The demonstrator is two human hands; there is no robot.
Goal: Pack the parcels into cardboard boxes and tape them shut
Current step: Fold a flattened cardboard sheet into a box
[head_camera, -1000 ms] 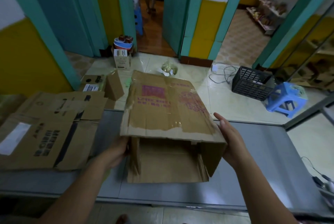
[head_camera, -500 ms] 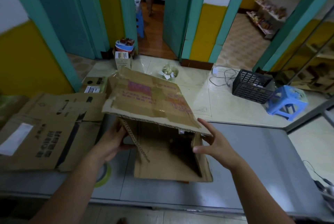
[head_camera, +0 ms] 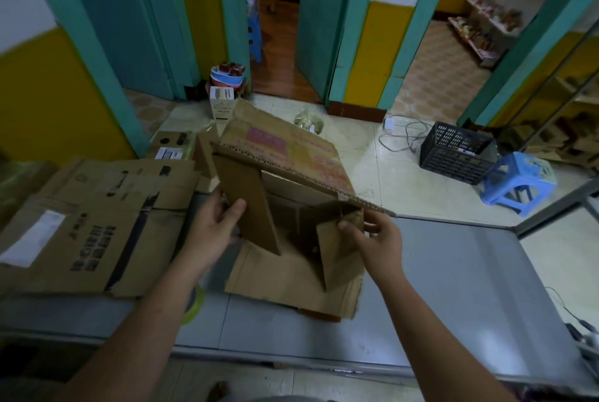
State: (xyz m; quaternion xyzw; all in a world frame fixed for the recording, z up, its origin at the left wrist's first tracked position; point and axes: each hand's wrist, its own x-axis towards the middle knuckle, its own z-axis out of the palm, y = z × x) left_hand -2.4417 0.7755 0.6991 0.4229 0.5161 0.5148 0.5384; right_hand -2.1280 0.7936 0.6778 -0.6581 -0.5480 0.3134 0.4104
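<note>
Cardboard box (head_camera: 291, 155), half opened, lying on its side mid-bench (head_camera: 453, 288), mouth toward the camera, top panel slanting upward. Left hand (head_camera: 214, 226) gripping the left side flap, thumb on its inner face, fingers behind. Right hand (head_camera: 376, 239) pinching the right flap near its upper corner. Both forearms reaching in from below. Faded red print across the top panel, too blurred to read. Just left, flattened cartons (head_camera: 97, 223) with a white label and black marks, equally illegible.
</note>
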